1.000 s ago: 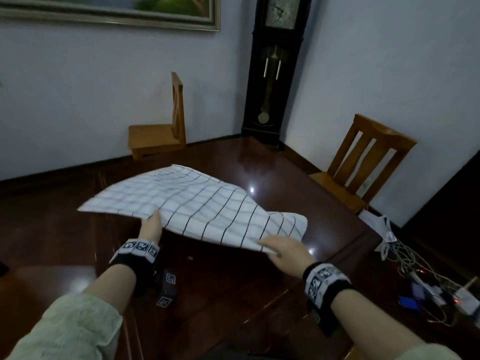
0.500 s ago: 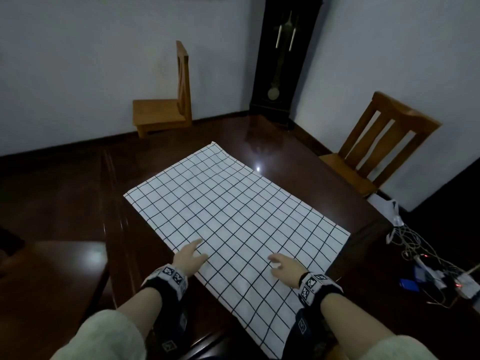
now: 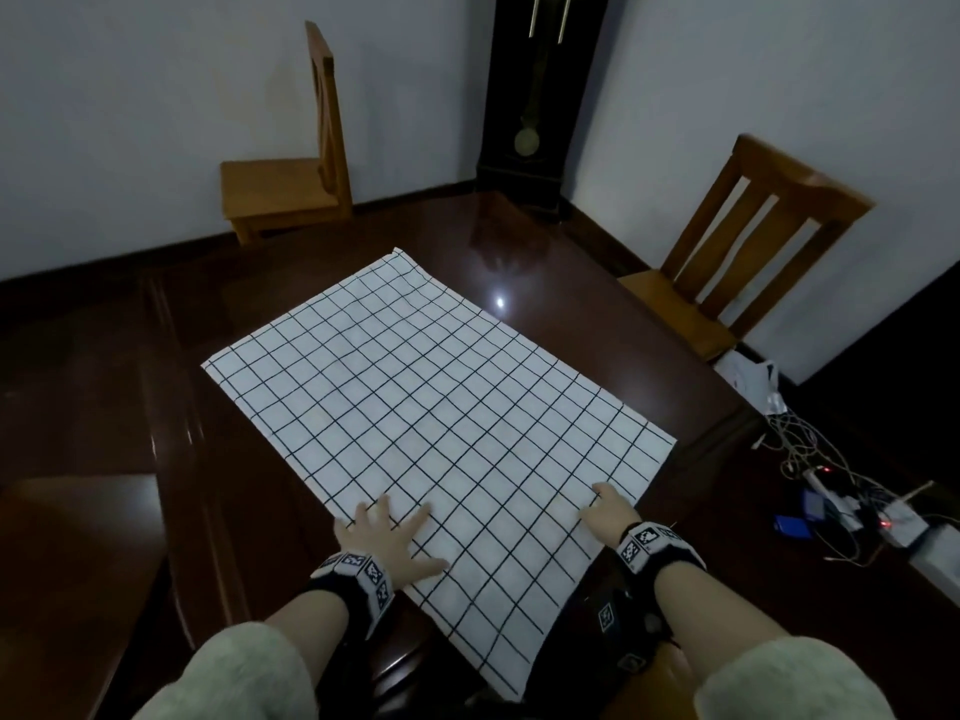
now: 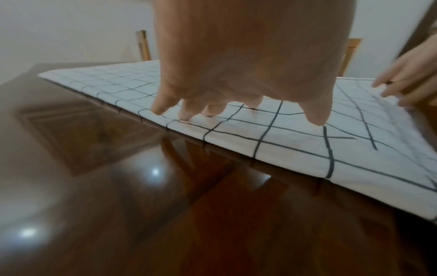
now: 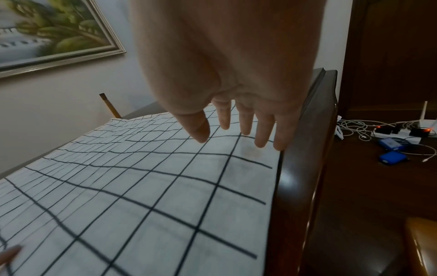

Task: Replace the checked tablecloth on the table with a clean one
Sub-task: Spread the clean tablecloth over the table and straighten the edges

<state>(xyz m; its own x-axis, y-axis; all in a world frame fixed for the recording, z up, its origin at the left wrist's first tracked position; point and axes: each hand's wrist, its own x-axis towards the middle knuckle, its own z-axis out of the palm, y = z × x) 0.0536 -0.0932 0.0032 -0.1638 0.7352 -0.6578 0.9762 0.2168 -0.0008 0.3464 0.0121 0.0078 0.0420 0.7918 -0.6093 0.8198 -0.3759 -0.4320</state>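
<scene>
A white checked tablecloth (image 3: 436,423) with thin black grid lines lies spread flat and askew on the dark wooden table (image 3: 597,324); its near corner hangs over the front edge. My left hand (image 3: 387,532) rests flat on the cloth's near left edge with fingers spread; the left wrist view shows its fingertips (image 4: 163,110) touching the cloth (image 4: 283,140). My right hand (image 3: 605,517) lies with straight fingers at the cloth's near right edge, and in the right wrist view its fingers (image 5: 260,138) stretch out over the cloth (image 5: 141,186). Neither hand holds anything.
Two wooden chairs stand by: one at the far wall (image 3: 291,168), one at the table's right side (image 3: 737,252). A tall dark pendulum clock (image 3: 540,96) fills the corner. Cables, a power strip and blue devices (image 3: 831,506) lie on a low surface at right.
A second ago both hands held the cloth billowing above the table. It has settled flat, and both hands have slid apart to its near left and right edges.
</scene>
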